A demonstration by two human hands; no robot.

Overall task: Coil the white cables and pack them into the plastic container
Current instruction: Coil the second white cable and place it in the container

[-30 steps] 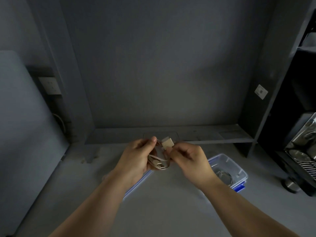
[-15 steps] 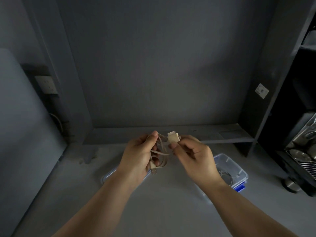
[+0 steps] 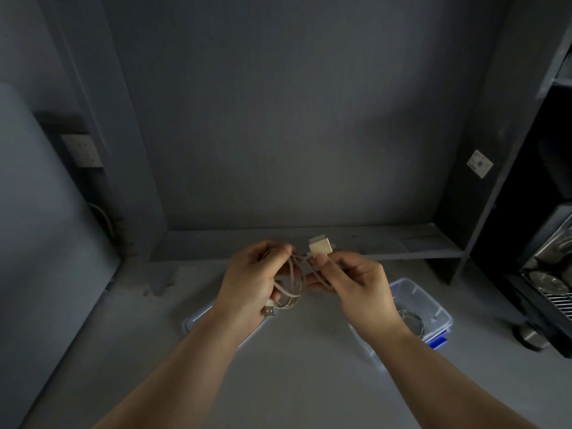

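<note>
Both hands hold one white cable [image 3: 292,281] above the grey desk. My left hand [image 3: 250,281] grips the coiled loops, and a USB plug [image 3: 268,311] hangs below its palm. My right hand [image 3: 356,286] pinches the cable just under its wide flat connector [image 3: 320,246], which points up. A clear plastic container [image 3: 433,301] with blue clips stands behind my right wrist; a coiled cable [image 3: 411,320] lies inside it. Its clear lid [image 3: 198,318] lies flat under my left wrist, partly hidden.
A low grey shelf ledge [image 3: 387,243] runs along the back wall. A dark appliance with a metal grille [image 3: 551,274] stands at the right edge. A wall socket [image 3: 82,150] sits on the left wall.
My hands have drawn apart a little. The right hand pulled the flat connector up and to the right, and the coil in the left hand hangs looser with the USB plug dangling.
</note>
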